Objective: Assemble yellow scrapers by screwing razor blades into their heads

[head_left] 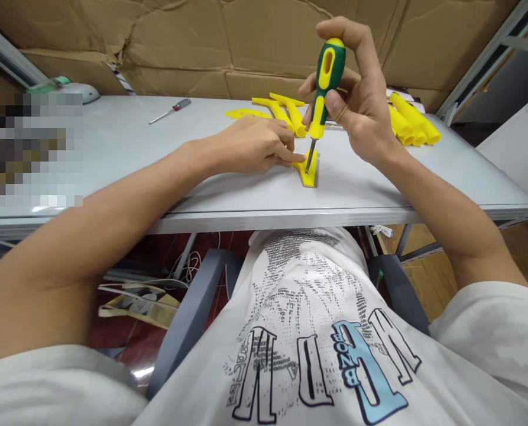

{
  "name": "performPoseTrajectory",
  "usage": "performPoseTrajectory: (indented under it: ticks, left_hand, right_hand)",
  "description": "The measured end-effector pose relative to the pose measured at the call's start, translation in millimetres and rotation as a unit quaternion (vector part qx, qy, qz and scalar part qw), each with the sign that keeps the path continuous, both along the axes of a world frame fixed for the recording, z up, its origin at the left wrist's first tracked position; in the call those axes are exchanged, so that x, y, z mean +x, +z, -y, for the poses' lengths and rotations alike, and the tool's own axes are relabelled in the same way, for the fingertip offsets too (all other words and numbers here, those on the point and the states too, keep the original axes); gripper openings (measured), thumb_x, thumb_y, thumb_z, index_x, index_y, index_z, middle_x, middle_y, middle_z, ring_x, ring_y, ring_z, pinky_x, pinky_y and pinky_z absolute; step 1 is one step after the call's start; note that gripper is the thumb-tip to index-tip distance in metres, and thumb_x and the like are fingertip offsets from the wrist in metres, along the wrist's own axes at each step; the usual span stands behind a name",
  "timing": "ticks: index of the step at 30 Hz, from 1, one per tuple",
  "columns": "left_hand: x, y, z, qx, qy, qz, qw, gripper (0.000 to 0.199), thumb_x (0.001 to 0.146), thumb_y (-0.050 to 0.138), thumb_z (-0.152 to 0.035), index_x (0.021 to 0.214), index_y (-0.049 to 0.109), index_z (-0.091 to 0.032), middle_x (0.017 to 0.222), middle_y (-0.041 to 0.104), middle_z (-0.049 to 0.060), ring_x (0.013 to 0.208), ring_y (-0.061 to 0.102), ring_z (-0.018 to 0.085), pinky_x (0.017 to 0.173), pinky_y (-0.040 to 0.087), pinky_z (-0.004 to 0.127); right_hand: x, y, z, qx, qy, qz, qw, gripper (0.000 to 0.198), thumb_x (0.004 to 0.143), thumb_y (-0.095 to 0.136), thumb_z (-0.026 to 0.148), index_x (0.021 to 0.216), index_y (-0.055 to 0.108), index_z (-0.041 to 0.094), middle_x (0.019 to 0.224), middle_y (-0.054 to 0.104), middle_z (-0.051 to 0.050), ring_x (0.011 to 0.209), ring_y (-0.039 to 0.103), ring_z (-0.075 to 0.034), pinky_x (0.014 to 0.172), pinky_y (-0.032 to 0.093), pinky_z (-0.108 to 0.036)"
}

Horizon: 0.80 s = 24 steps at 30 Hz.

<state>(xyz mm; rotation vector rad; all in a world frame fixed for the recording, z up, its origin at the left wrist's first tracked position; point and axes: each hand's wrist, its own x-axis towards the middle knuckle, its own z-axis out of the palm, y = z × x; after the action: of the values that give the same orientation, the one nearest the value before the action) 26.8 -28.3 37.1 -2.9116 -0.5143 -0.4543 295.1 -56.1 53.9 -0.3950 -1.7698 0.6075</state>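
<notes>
My right hand [363, 100] is wrapped round the green-and-yellow handle of a screwdriver [328, 71], which stands almost upright. Its metal tip meets the flared end of a yellow plastic scraper [308, 177], which has a thin strip along its right edge. With curled fingers my left hand [257, 145] grips the scraper from the left, one fingertip pressing on it; its handle part is hidden under that hand. Just beyond the left hand lie yellow T-shaped scrapers [292, 112] and a flat group of yellow pieces [246, 113].
Several yellow tubes [417, 121] are stacked at the right of the white table [370, 189]. A second, smaller screwdriver [170, 110] lies toward the back left. Cardboard [179, 41] lines the back. Chair armrests [193, 313] flank my body below the table edge.
</notes>
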Motion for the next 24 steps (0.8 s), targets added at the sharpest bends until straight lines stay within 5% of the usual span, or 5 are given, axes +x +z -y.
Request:
performPoseTrajectory:
  ticks: [8, 15, 24]
  left_hand:
    - [-0.6, -1.1, -1.0, -0.019, 0.011, 0.011, 1.0, 0.039, 0.125, 0.06, -0.049, 0.134, 0.098, -0.044, 0.106, 0.086, 0.008, 0.115, 0.08, 0.033, 0.087, 0.053, 0.042]
    - [-0.1, -6.6, -4.3, -0.01, 0.012, 0.024, 1.0, 0.04, 0.123, 0.061, -0.052, 0.132, 0.099, -0.043, 0.11, 0.087, 0.007, 0.112, 0.081, 0.033, 0.081, 0.049, 0.042]
    - [3.8, -0.4, 10.4, 0.039, 0.03, -0.028, 0.998, 0.05, 0.122, 0.052, -0.047, 0.142, 0.096, -0.034, 0.099, 0.08, 0.008, 0.089, 0.061, 0.026, 0.075, 0.034, 0.043]
  right_hand:
    - [1.8, -1.9, -10.7, 0.014, 0.042, 0.009, 0.999, 0.08, 0.079, 0.098, 0.078, 0.144, 0.065, 0.046, 0.166, 0.068, 0.0, 0.111, 0.082, -0.024, 0.074, 0.073, -0.037]
    - [10.2, 5.1, 0.3, -0.024, 0.083, 0.071, 0.994, 0.08, 0.078, 0.102, 0.07, 0.148, 0.067, 0.057, 0.183, 0.056, 0.01, 0.119, 0.088, -0.027, 0.092, 0.08, -0.04]
    - [-10.5, 5.4, 27.9, -0.045, -0.02, -0.004, 0.999, 0.072, 0.075, 0.1, 0.058, 0.135, 0.064, 0.043, 0.153, 0.07, 0.003, 0.08, 0.073, -0.018, 0.078, 0.074, -0.043]
